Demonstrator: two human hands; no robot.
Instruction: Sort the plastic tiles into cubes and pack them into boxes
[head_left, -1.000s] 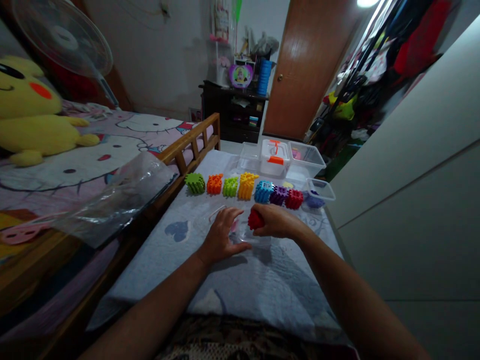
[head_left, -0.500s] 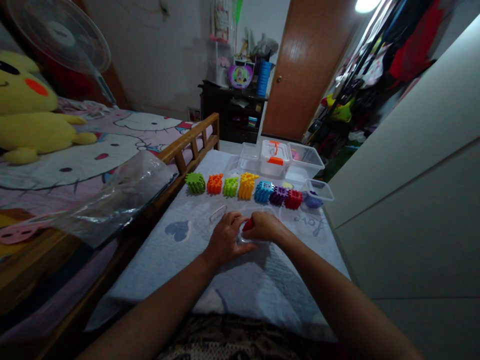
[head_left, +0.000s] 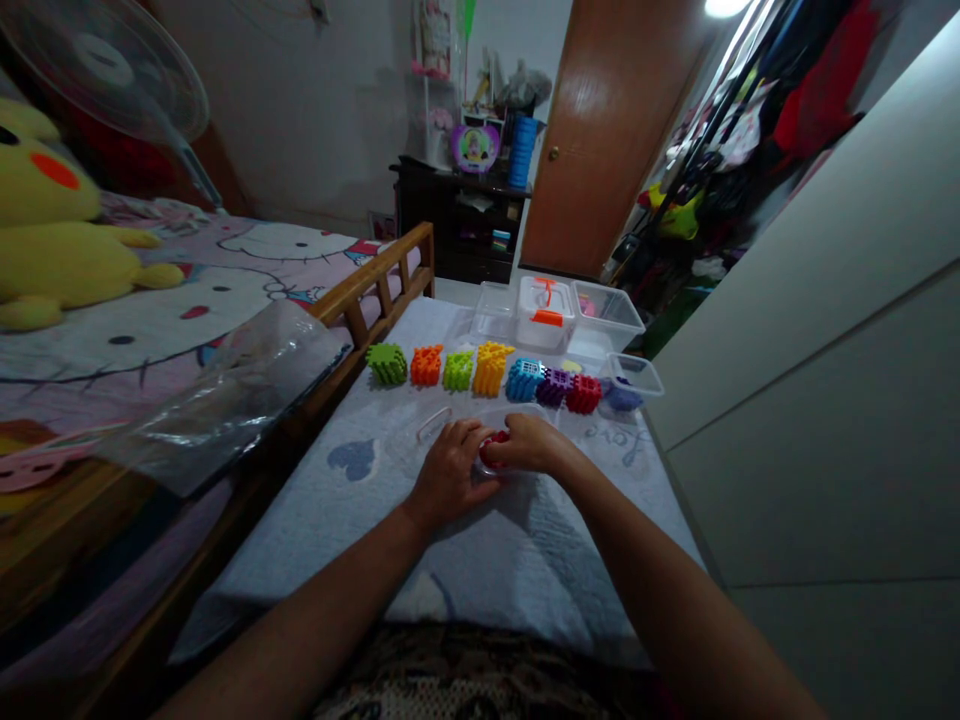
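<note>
My right hand (head_left: 531,446) is closed round a small red toy block (head_left: 495,438), of which only a sliver shows between the two hands. My left hand (head_left: 450,470) lies beside it with curled fingers touching a clear plastic piece (head_left: 435,425) on the pale quilt (head_left: 480,560); whether it grips it is hidden. Just beyond the hands stands a row of interlocking toy blocks: green (head_left: 387,363), orange (head_left: 427,366), lime (head_left: 458,370), yellow (head_left: 491,367), blue (head_left: 524,380), purple (head_left: 555,386) and red (head_left: 583,393).
Clear plastic boxes (head_left: 607,315), one with an orange latch (head_left: 547,317), stand behind the row, a small tub (head_left: 634,378) at its right end. A wooden bed rail (head_left: 375,280), crumpled plastic bag (head_left: 240,385) and yellow plush (head_left: 52,240) lie left. A white cupboard (head_left: 825,350) is at the right.
My right hand has lowered the red block toward the quilt and drawn it against my left hand, so the block is now mostly covered. The left hand has shifted slightly toward it.
</note>
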